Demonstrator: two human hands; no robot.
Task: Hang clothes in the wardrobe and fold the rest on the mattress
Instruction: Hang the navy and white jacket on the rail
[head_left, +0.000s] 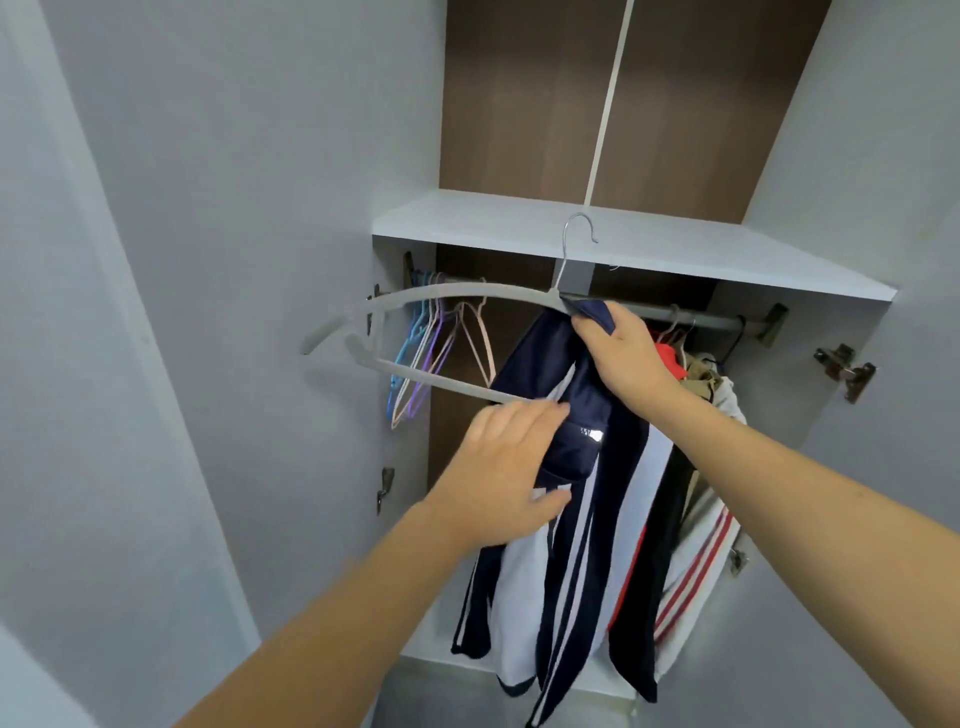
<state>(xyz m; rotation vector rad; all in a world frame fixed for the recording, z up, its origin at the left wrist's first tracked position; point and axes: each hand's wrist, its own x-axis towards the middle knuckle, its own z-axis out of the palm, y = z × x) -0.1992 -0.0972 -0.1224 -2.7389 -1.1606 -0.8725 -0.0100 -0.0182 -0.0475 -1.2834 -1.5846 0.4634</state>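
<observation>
Both forearms reach up from the bottom of the view into the open wardrobe. Left hand is on the navy garment about mid-height, fingers bent over the fabric and thumb underneath, grasping it right by a small white label. Right hand is higher, pinching a fold of the same navy fabric against the neck of the grey hanger. Garment is navy with white stripes and white panels, draped down from the hanger's right side, its lower end reaching the wardrobe floor area. Hanger is tilted, its long arm sticking out left past the wardrobe side; its metal hook is up in front of the white shelf, not on the rail. Empty wire hangers, blue, purple and pale pink, hang at the rail's left end. Other clothes hang at the right: red, beige, white with red stripes, something black.
</observation>
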